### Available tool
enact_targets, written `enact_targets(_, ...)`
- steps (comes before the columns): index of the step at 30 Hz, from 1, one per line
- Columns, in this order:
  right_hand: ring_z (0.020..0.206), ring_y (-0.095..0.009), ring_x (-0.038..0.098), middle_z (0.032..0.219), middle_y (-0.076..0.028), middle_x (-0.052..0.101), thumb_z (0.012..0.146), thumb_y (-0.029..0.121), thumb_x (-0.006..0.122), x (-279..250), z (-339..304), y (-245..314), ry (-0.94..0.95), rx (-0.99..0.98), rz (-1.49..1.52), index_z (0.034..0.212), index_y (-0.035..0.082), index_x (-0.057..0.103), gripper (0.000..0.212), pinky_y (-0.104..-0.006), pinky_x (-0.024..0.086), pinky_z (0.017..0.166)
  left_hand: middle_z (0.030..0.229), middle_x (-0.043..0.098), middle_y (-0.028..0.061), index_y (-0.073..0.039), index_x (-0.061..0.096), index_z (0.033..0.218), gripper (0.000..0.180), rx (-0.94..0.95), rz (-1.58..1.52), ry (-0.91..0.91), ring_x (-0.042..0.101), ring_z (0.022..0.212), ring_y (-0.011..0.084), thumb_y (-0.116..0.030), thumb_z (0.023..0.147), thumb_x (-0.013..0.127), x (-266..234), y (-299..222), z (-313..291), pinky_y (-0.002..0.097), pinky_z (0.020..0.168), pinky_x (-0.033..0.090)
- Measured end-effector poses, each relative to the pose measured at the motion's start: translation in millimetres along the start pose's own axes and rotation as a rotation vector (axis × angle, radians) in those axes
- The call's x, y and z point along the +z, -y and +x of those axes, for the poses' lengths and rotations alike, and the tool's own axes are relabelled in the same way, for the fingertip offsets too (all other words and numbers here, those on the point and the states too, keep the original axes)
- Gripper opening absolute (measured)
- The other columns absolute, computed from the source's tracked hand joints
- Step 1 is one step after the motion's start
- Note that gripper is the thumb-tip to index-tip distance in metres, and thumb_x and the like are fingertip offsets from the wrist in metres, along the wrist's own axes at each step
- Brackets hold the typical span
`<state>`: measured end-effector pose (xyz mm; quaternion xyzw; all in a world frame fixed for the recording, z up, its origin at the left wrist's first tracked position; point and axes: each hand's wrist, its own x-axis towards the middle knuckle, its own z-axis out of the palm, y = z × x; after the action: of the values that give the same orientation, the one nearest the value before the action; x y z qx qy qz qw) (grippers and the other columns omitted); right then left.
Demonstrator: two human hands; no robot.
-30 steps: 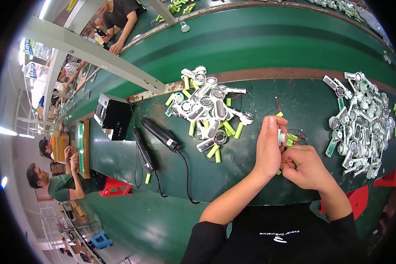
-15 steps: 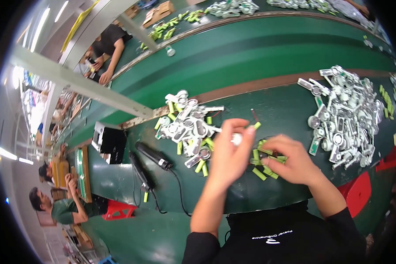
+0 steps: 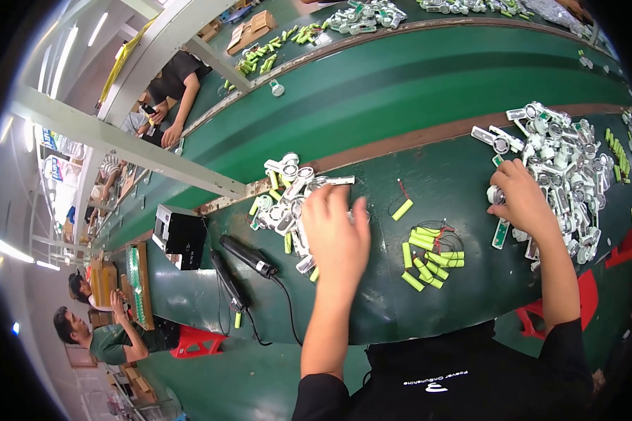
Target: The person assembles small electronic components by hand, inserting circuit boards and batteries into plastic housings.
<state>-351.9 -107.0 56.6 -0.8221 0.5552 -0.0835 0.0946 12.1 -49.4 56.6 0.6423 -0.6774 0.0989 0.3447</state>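
My left hand (image 3: 336, 235) is over the left pile of white plastic housings (image 3: 288, 200), thumb apart from the fingers; the housings under its palm are hidden. At the left edge of the larger right pile of housings (image 3: 551, 175), my right hand (image 3: 525, 200) has thumb and fingers around a round-ended white plastic housing (image 3: 496, 195). Between the hands lies a cluster of yellow-green cylindrical battery cells (image 3: 423, 240) with thin dark and red wires. A single wired cell (image 3: 402, 210) rests apart, farther back.
Two black corded cylindrical tools (image 3: 249, 256) lie left of the left pile, near a black-and-white box (image 3: 179, 235). A white metal post (image 3: 189, 165) slants over the bench's far left. A green belt (image 3: 400, 91) runs beyond the bench. Other people work at left; red stools (image 3: 193, 342) stand below.
My left hand has moved left from mid-bench to the left pile. My right hand has left the battery cluster and gone right to the large pile, closing around a housing.
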Motion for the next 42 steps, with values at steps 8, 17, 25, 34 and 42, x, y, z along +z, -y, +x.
enact_targets(8,0.150,-0.045,0.059,0.161,-0.023,0.062,0.092,0.018,0.092,58.7,16.8,57.9,-0.267,-0.136,0.625,0.128,0.002,0.063,0.049,-0.0492,0.053,0.120,0.119,0.072,0.0159,-0.001,0.074,0.124,0.030,0.016,-0.207,0.231,0.067,0.114,0.0376,-0.003,0.095,0.076,58.8,-28.8,4.4,0.0473,0.099,0.056)
enact_targets(17,0.163,-0.041,0.047,0.160,-0.020,0.065,0.099,0.011,0.081,54.7,7.1,57.0,-0.287,-0.153,0.689,0.138,0.005,0.066,0.041,-0.0507,0.044,0.129,0.097,0.071,0.0129,-0.004,0.082,0.105,0.018,0.269,-0.184,0.463,0.070,0.101,0.0347,-0.003,0.090,0.071,70.5,-13.3,21.9,0.0461,0.093,0.058)
enact_targets(25,0.100,-0.019,0.081,0.112,-0.012,0.083,0.103,-0.004,0.074,35.6,20.1,64.6,-0.144,-0.049,1.361,0.129,-0.005,0.070,0.027,-0.0317,0.064,0.089,0.091,0.073,0.0097,-0.005,0.082,0.107,0.021,0.437,-0.544,0.339,0.072,0.087,0.0307,0.001,0.086,0.082,33.1,-77.7,64.1,0.0421,0.078,0.060)
enact_targets(34,0.082,-0.013,0.075,0.097,-0.009,0.080,0.108,0.003,0.070,47.9,21.6,11.0,-0.133,0.207,1.264,0.111,-0.003,0.074,0.008,-0.0287,0.060,0.076,0.115,0.072,0.0166,-0.001,0.070,0.121,0.058,0.023,-0.316,0.527,0.068,0.113,0.0366,-0.028,0.080,0.100,85.5,-81.8,17.7,0.0472,0.100,0.057)
enact_targets(42,0.082,-0.009,0.069,0.093,-0.004,0.076,0.108,0.005,0.070,47.5,18.6,24.2,-0.129,0.099,1.216,0.110,-0.002,0.073,0.008,-0.0271,0.056,0.074,0.111,0.070,0.0124,-0.004,0.074,0.121,0.046,-0.014,-0.546,0.679,0.074,0.104,0.0282,-0.006,0.080,0.094,63.5,-73.6,29.1,0.0401,0.091,0.062)
